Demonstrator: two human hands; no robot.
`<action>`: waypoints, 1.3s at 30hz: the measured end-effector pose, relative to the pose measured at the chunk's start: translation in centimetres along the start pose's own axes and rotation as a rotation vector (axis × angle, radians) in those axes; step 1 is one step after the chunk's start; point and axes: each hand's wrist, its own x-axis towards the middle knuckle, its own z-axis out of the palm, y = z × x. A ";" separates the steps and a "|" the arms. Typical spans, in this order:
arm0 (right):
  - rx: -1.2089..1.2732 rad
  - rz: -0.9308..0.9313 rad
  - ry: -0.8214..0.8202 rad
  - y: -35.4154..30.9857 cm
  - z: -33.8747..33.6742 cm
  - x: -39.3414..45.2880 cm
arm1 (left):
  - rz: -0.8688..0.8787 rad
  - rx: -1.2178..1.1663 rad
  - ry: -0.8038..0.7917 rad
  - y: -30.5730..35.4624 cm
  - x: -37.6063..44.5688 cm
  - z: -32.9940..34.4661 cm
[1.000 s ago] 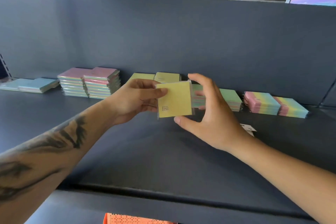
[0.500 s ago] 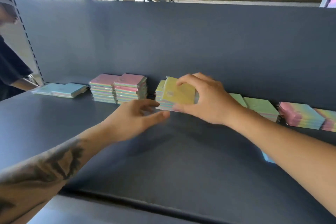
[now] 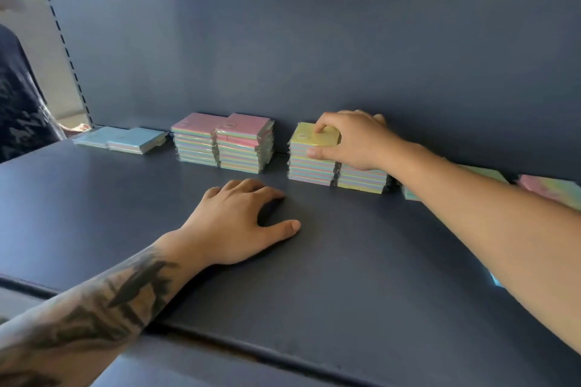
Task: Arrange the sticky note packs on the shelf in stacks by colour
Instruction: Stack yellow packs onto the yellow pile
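My right hand (image 3: pixel 352 141): grip curled on the yellow pack (image 3: pixel 314 135), atop the yellow stack (image 3: pixel 311 163) at the shelf (image 3: pixel 345 276) back. Left hand (image 3: pixel 239 223) flat, fingers spread, holding nothing. Label unreadable.

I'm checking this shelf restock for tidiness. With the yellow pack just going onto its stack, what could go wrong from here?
1. The yellow pack under the right hand looks slightly askew on its stack; released like that, it may slide off.
2. Pressing down could nudge that stack into the neighbouring stack it touches.
3. The left hand lies flat on the shelf, so it cannot steady anything.
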 end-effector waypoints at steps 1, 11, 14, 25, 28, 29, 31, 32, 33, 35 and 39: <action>0.007 0.004 -0.001 0.1 -0.1 0.0 | 0.000 0.000 0.002 0.0 0.0 0.0; 0.107 0.039 0.039 0.3 -2.5 -3.8 | 0.011 0.037 -0.050 1.3 0.2 -1.1; 0.183 -0.002 0.082 3.1 -4.4 -9.0 | 0.068 0.039 -0.044 4.1 1.1 -1.6; 0.369 0.205 -0.066 13.6 -5.3 -24.0 | 0.473 -0.155 -0.136 20.9 5.3 1.0; 0.475 0.225 -0.105 14.8 -5.0 -26.5 | 0.508 -0.254 -0.231 22.7 6.0 2.1; 0.497 0.218 -0.118 15.0 -4.8 -27.0 | 0.504 -0.288 -0.246 22.9 6.2 2.6; 0.520 0.205 -0.129 15.2 -4.6 -27.5 | 0.493 -0.330 -0.258 22.5 6.5 3.6; 0.524 0.204 -0.121 15.3 -4.6 -27.4 | 0.486 -0.339 -0.267 22.3 6.6 3.9; 0.529 0.211 -0.114 15.5 -4.6 -27.3 | 0.484 -0.349 -0.274 22.0 6.5 4.0; 0.560 0.247 -0.103 15.8 -4.6 -27.2 | 0.492 -0.378 -0.251 21.8 6.4 4.3; 0.679 0.291 -0.048 15.5 -5.3 -27.6 | 0.497 -0.447 -0.203 21.8 6.3 4.6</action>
